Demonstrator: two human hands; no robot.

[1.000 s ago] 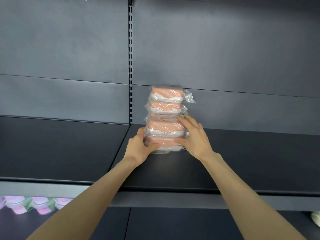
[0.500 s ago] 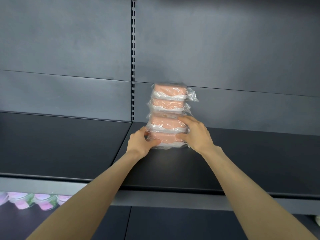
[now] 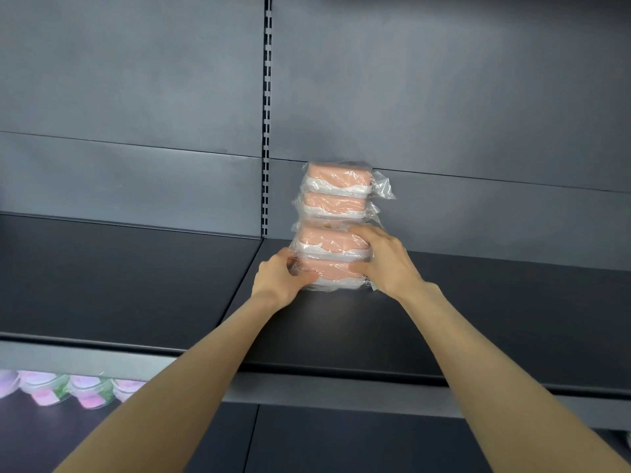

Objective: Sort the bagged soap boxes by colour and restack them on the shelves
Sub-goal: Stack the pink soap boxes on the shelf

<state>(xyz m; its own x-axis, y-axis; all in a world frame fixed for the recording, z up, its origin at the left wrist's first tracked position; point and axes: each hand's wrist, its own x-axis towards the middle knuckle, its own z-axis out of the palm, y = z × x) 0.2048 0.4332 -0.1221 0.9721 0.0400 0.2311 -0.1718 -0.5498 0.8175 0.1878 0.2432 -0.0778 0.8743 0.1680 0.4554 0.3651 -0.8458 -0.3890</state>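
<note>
bagged soap boxes [image 3: 333, 227], peach and stacked four high at the back of the shelf [image 3: 478, 302], are gripped low at both sides by the left hand [image 3: 278, 281] and right hand [image 3: 386, 261], and are judged light, stiff, slippery in loose film, best clasped at the rigid sides.

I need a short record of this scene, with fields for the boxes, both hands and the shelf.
stack: four peach bagged boxes, upright on the shelf
left hand: grips the stack's bottom left
right hand: grips its lower right
below: pink boxes, far left
</note>
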